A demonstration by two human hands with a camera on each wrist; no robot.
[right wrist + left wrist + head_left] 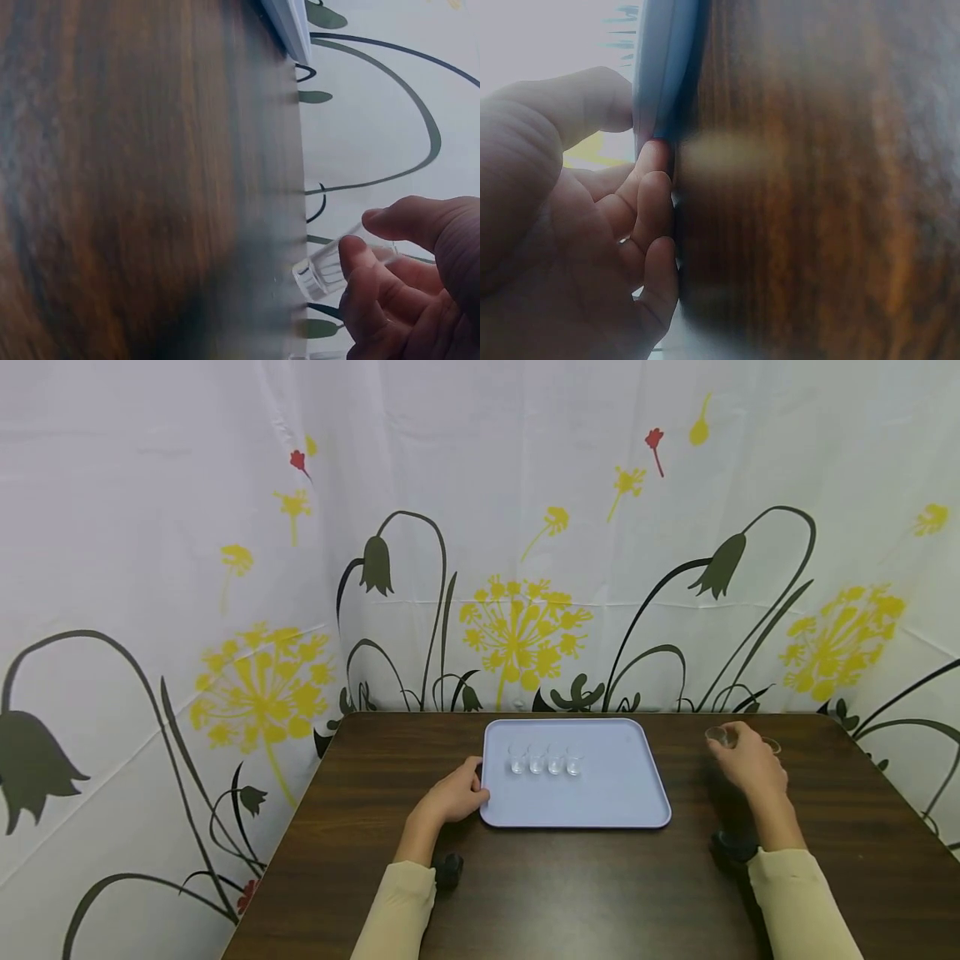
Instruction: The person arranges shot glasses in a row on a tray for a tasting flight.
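Note:
A light blue rectangular tray (615,793) lies on the dark table, with several small clear shot glasses (555,765) standing in a row on it. My left hand (453,793) grips the tray's left edge, and in the left wrist view the thumb is at the rim (656,67) with fingertips at its underside. Right of the tray, my right hand (750,760) holds another clear shot glass (322,271) between thumb and fingers, tilted and close over the tabletop. Partly hidden behind that hand is one more glass (772,745).
The dark wood-grain table (570,893) runs back to a white curtain (480,468) printed with flowers. Both forearms wear pale yellow sleeves (798,893), with a dark wrist camera (448,870) below each hand.

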